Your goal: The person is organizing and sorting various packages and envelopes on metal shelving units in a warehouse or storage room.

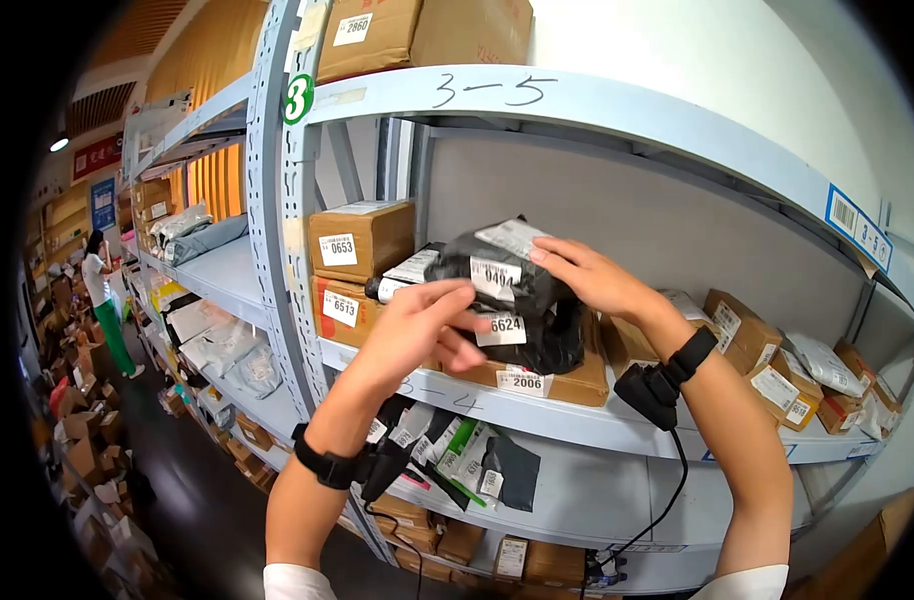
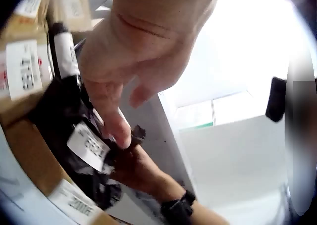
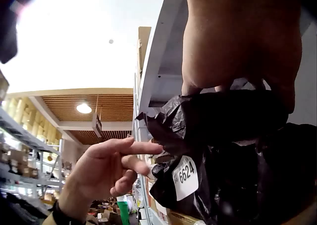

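Observation:
My right hand grips the upper black plastic parcel, fingers over its top edge and white label. Below it lies a second black parcel labelled 6624, on a cardboard box marked 2006. In front of the parcels is my left hand, its fingers loosely bent and holding nothing. The right wrist view shows the left hand beside the 6624 label, and the right hand over the upper parcel. In the left wrist view, the fingers of the left hand overlap the black parcels.
Cardboard boxes labelled 0653 and 6513 are stacked by the shelf post. Several parcels lie at the right. The upper shelf beam spans above my hands; bagged parcels fill part of the lower shelf.

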### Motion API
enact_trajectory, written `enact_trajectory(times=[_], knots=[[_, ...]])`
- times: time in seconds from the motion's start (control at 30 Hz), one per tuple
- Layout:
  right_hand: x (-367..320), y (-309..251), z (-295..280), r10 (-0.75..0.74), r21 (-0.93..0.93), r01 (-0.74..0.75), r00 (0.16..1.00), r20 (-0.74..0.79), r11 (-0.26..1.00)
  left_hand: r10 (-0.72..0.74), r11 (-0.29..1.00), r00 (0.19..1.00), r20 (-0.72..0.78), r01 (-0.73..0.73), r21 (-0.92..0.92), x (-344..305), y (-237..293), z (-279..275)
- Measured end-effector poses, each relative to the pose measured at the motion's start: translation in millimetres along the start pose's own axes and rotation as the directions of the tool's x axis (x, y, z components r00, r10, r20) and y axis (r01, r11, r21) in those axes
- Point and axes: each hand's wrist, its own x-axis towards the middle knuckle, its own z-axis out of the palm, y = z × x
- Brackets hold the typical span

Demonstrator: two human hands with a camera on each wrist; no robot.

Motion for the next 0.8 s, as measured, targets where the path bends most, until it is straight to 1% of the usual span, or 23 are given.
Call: enact_trajectory(times=[0.03,0.07,0.1,0.13,0.17,0.2,0.23,0.27,0.3,0.33,0.37,0.4,0.47,0.5,0.53,0.57,0.6,0.63,0.67,0.7,0.73,0.77,0.8], knots=[[-1,-3,-1,-0.005,0.001,0.005,1.000,-0.001,1.000,0.033,0.981,0.999,-0.024,-0.027,0.190,1,-2,-8],[0,-6,1,0.002,0.077,-0.001,1.000,-0.012,0.997,0.511,0.856,0.834,-0.207,-0.472,0.211,21,-27,-13],[-4,-10,1,0.018,0.149,-0.014,0.999,-0.027,0.989,0.456,0.885,0.860,-0.227,-0.411,0.220,18,-21,-12],[-9,-17,2,0.014,0.150,-0.010,1.000,-0.021,0.989,0.681,0.679,0.709,-0.181,-0.519,0.520,25,-18,-12],[-11,-28,5,0.026,0.111,-0.022,0.999,-0.032,0.994,0.846,0.381,0.530,-0.056,-0.527,0.760,35,-14,-16],[-18,-34,4,0.049,0.071,-0.045,0.997,-0.052,0.996,0.846,0.381,0.530,-0.056,-0.527,0.760,41,-9,-15],[-20,-39,7,0.061,0.026,-0.059,0.996,-0.058,0.998,0.828,0.238,0.555,0.074,-0.469,0.851,45,-6,-16],[-21,-43,15,0.055,-0.041,-0.058,0.996,-0.076,0.997,0.780,0.082,0.595,0.195,-0.407,0.910,49,-4,-19],[-24,-46,19,0.051,-0.113,-0.063,0.993,-0.104,0.992,0.779,0.082,0.595,0.195,-0.407,0.910,54,3,-17],[-23,-43,24,-0.060,-0.208,0.022,0.982,-0.180,0.978,0.640,0.182,0.746,0.181,-0.377,0.908,57,13,-14],[-22,-42,26,-0.056,-0.197,0.020,0.982,-0.179,0.980,0.468,0.271,0.867,0.172,-0.326,0.905,57,15,-14],[-20,-41,22,-0.070,-0.126,0.047,0.981,-0.182,0.991,0.517,0.237,0.839,0.170,-0.331,0.914,58,12,-14],[-22,-44,13,-0.084,-0.003,0.085,0.975,-0.205,0.996,0.506,0.241,0.839,0.198,-0.358,0.902,67,14,-14],[-24,-51,12,-0.003,-0.056,-0.008,0.981,-0.195,0.998,0.504,0.248,0.834,0.223,-0.387,0.888,74,17,-13],[-23,-45,8,-0.001,-0.057,-0.010,0.983,-0.181,0.998,0.556,0.270,0.793,0.251,-0.457,0.847,79,17,-12],[-22,-40,5,0.000,-0.058,-0.009,0.986,-0.168,0.998,0.554,0.270,0.794,0.249,-0.455,0.849,83,18,-14],[-23,-43,5,0.008,-0.107,-0.027,0.985,-0.170,0.994,0.563,0.301,0.781,0.269,-0.498,0.813,86,22,-12],[-22,-41,6,0.006,-0.106,-0.025,0.986,-0.168,0.994,0.573,0.331,0.768,0.286,-0.536,0.777,86,25,-11],[-18,-38,8,-0.046,-0.088,0.028,0.976,-0.214,0.996,0.582,0.328,0.781,0.228,-0.481,0.813,86,29,-10],[-16,-36,9,-0.091,-0.076,0.074,0.963,-0.255,0.994,0.582,0.328,0.780,0.228,-0.482,0.813,85,28,-13],[-11,-38,11,-0.137,-0.095,0.115,0.955,-0.262,0.989,0.621,0.323,0.761,0.191,-0.470,0.822,85,29,-19],[-2,-43,19,-0.158,-0.092,0.136,0.937,-0.313,0.986,0.662,0.308,0.732,0.161,-0.462,0.832,87,34,-25],[2,-43,22,-0.204,-0.106,0.179,0.922,-0.330,0.978,0.678,0.306,0.721,0.147,-0.458,0.835,85,33,-26]])
